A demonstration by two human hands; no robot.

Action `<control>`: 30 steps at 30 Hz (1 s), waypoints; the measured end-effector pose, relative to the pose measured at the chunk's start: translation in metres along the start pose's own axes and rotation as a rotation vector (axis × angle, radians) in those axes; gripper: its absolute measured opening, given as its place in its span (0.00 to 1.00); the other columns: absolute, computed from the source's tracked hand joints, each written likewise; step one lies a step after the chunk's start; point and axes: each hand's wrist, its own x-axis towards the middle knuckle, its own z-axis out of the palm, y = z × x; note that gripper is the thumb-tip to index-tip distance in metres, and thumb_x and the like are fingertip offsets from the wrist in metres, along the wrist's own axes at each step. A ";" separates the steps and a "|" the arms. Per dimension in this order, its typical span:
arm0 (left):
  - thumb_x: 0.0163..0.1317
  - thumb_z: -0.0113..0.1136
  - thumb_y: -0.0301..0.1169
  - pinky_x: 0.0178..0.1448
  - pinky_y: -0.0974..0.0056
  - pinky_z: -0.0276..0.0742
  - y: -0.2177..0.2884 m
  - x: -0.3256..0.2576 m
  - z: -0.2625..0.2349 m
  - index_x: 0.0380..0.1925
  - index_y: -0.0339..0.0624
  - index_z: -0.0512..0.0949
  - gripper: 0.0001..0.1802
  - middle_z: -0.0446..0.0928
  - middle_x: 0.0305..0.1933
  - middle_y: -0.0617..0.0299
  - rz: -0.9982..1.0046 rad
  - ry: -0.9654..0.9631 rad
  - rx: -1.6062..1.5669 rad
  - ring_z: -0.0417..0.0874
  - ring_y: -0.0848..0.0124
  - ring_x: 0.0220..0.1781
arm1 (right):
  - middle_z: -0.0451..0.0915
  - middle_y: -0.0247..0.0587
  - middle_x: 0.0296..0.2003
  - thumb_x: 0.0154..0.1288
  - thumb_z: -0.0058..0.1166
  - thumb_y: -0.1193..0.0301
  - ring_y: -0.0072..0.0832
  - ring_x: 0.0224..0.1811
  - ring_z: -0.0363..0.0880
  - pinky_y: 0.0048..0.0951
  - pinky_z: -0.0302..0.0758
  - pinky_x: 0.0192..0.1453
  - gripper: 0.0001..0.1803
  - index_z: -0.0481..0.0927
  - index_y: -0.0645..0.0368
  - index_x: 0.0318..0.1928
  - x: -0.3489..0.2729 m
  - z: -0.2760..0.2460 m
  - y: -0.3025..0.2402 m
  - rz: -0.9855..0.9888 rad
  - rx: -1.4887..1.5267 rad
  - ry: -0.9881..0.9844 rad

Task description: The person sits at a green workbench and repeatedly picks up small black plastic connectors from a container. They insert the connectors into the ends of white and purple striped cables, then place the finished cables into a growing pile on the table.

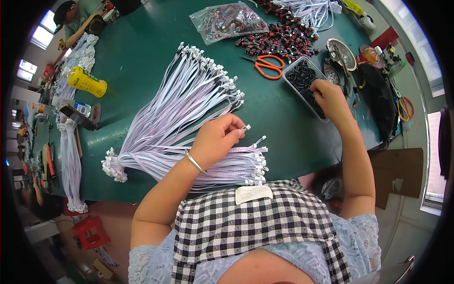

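My left hand (pixel 218 138) is closed in a pinch on the end of one ribbon cable, and its small white connector (pixel 246 127) pokes out past the fingertips. Beneath that hand a fanned bundle of white and pinkish ribbon cables (pixel 156 113) spreads over the table, gathered at its left end. On the right, my right hand (pixel 329 98) reaches into a clear plastic box (pixel 289 85) of small black tube-like pieces (pixel 301 75). Its fingers are drawn together among these pieces; whether one is between them is hidden.
Orange-handled scissors (pixel 269 66) lie left of the box on the green table (pixel 265 106). Behind are a pile of black-and-red connectors (pixel 283 42) and a plastic bag (pixel 227 21) of more. A yellow bottle (pixel 87 82) stands far left. Another person (pixel 78 19) works at the far left.
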 end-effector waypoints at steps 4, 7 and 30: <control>0.60 0.57 0.24 0.35 0.74 0.75 -0.006 0.000 0.001 0.37 0.35 0.75 0.06 0.81 0.33 0.59 -0.103 -0.033 -0.174 0.79 0.78 0.31 | 0.79 0.49 0.34 0.53 0.49 0.81 0.47 0.39 0.78 0.39 0.74 0.46 0.08 0.78 0.64 0.35 -0.001 0.004 0.006 -0.038 0.006 0.000; 0.60 0.57 0.24 0.33 0.75 0.75 -0.009 0.000 -0.001 0.35 0.36 0.75 0.05 0.81 0.33 0.58 -0.120 -0.042 -0.255 0.78 0.79 0.28 | 0.80 0.48 0.36 0.51 0.52 0.84 0.43 0.41 0.79 0.35 0.75 0.47 0.08 0.78 0.65 0.34 0.001 0.008 0.016 -0.088 0.026 0.004; 0.61 0.58 0.27 0.32 0.76 0.71 -0.016 0.002 -0.005 0.36 0.37 0.77 0.06 0.80 0.31 0.62 -0.141 -0.107 -0.376 0.75 0.82 0.27 | 0.80 0.33 0.34 0.59 0.59 0.79 0.17 0.35 0.79 0.18 0.75 0.39 0.08 0.81 0.64 0.40 -0.031 0.063 -0.112 0.323 1.140 -0.229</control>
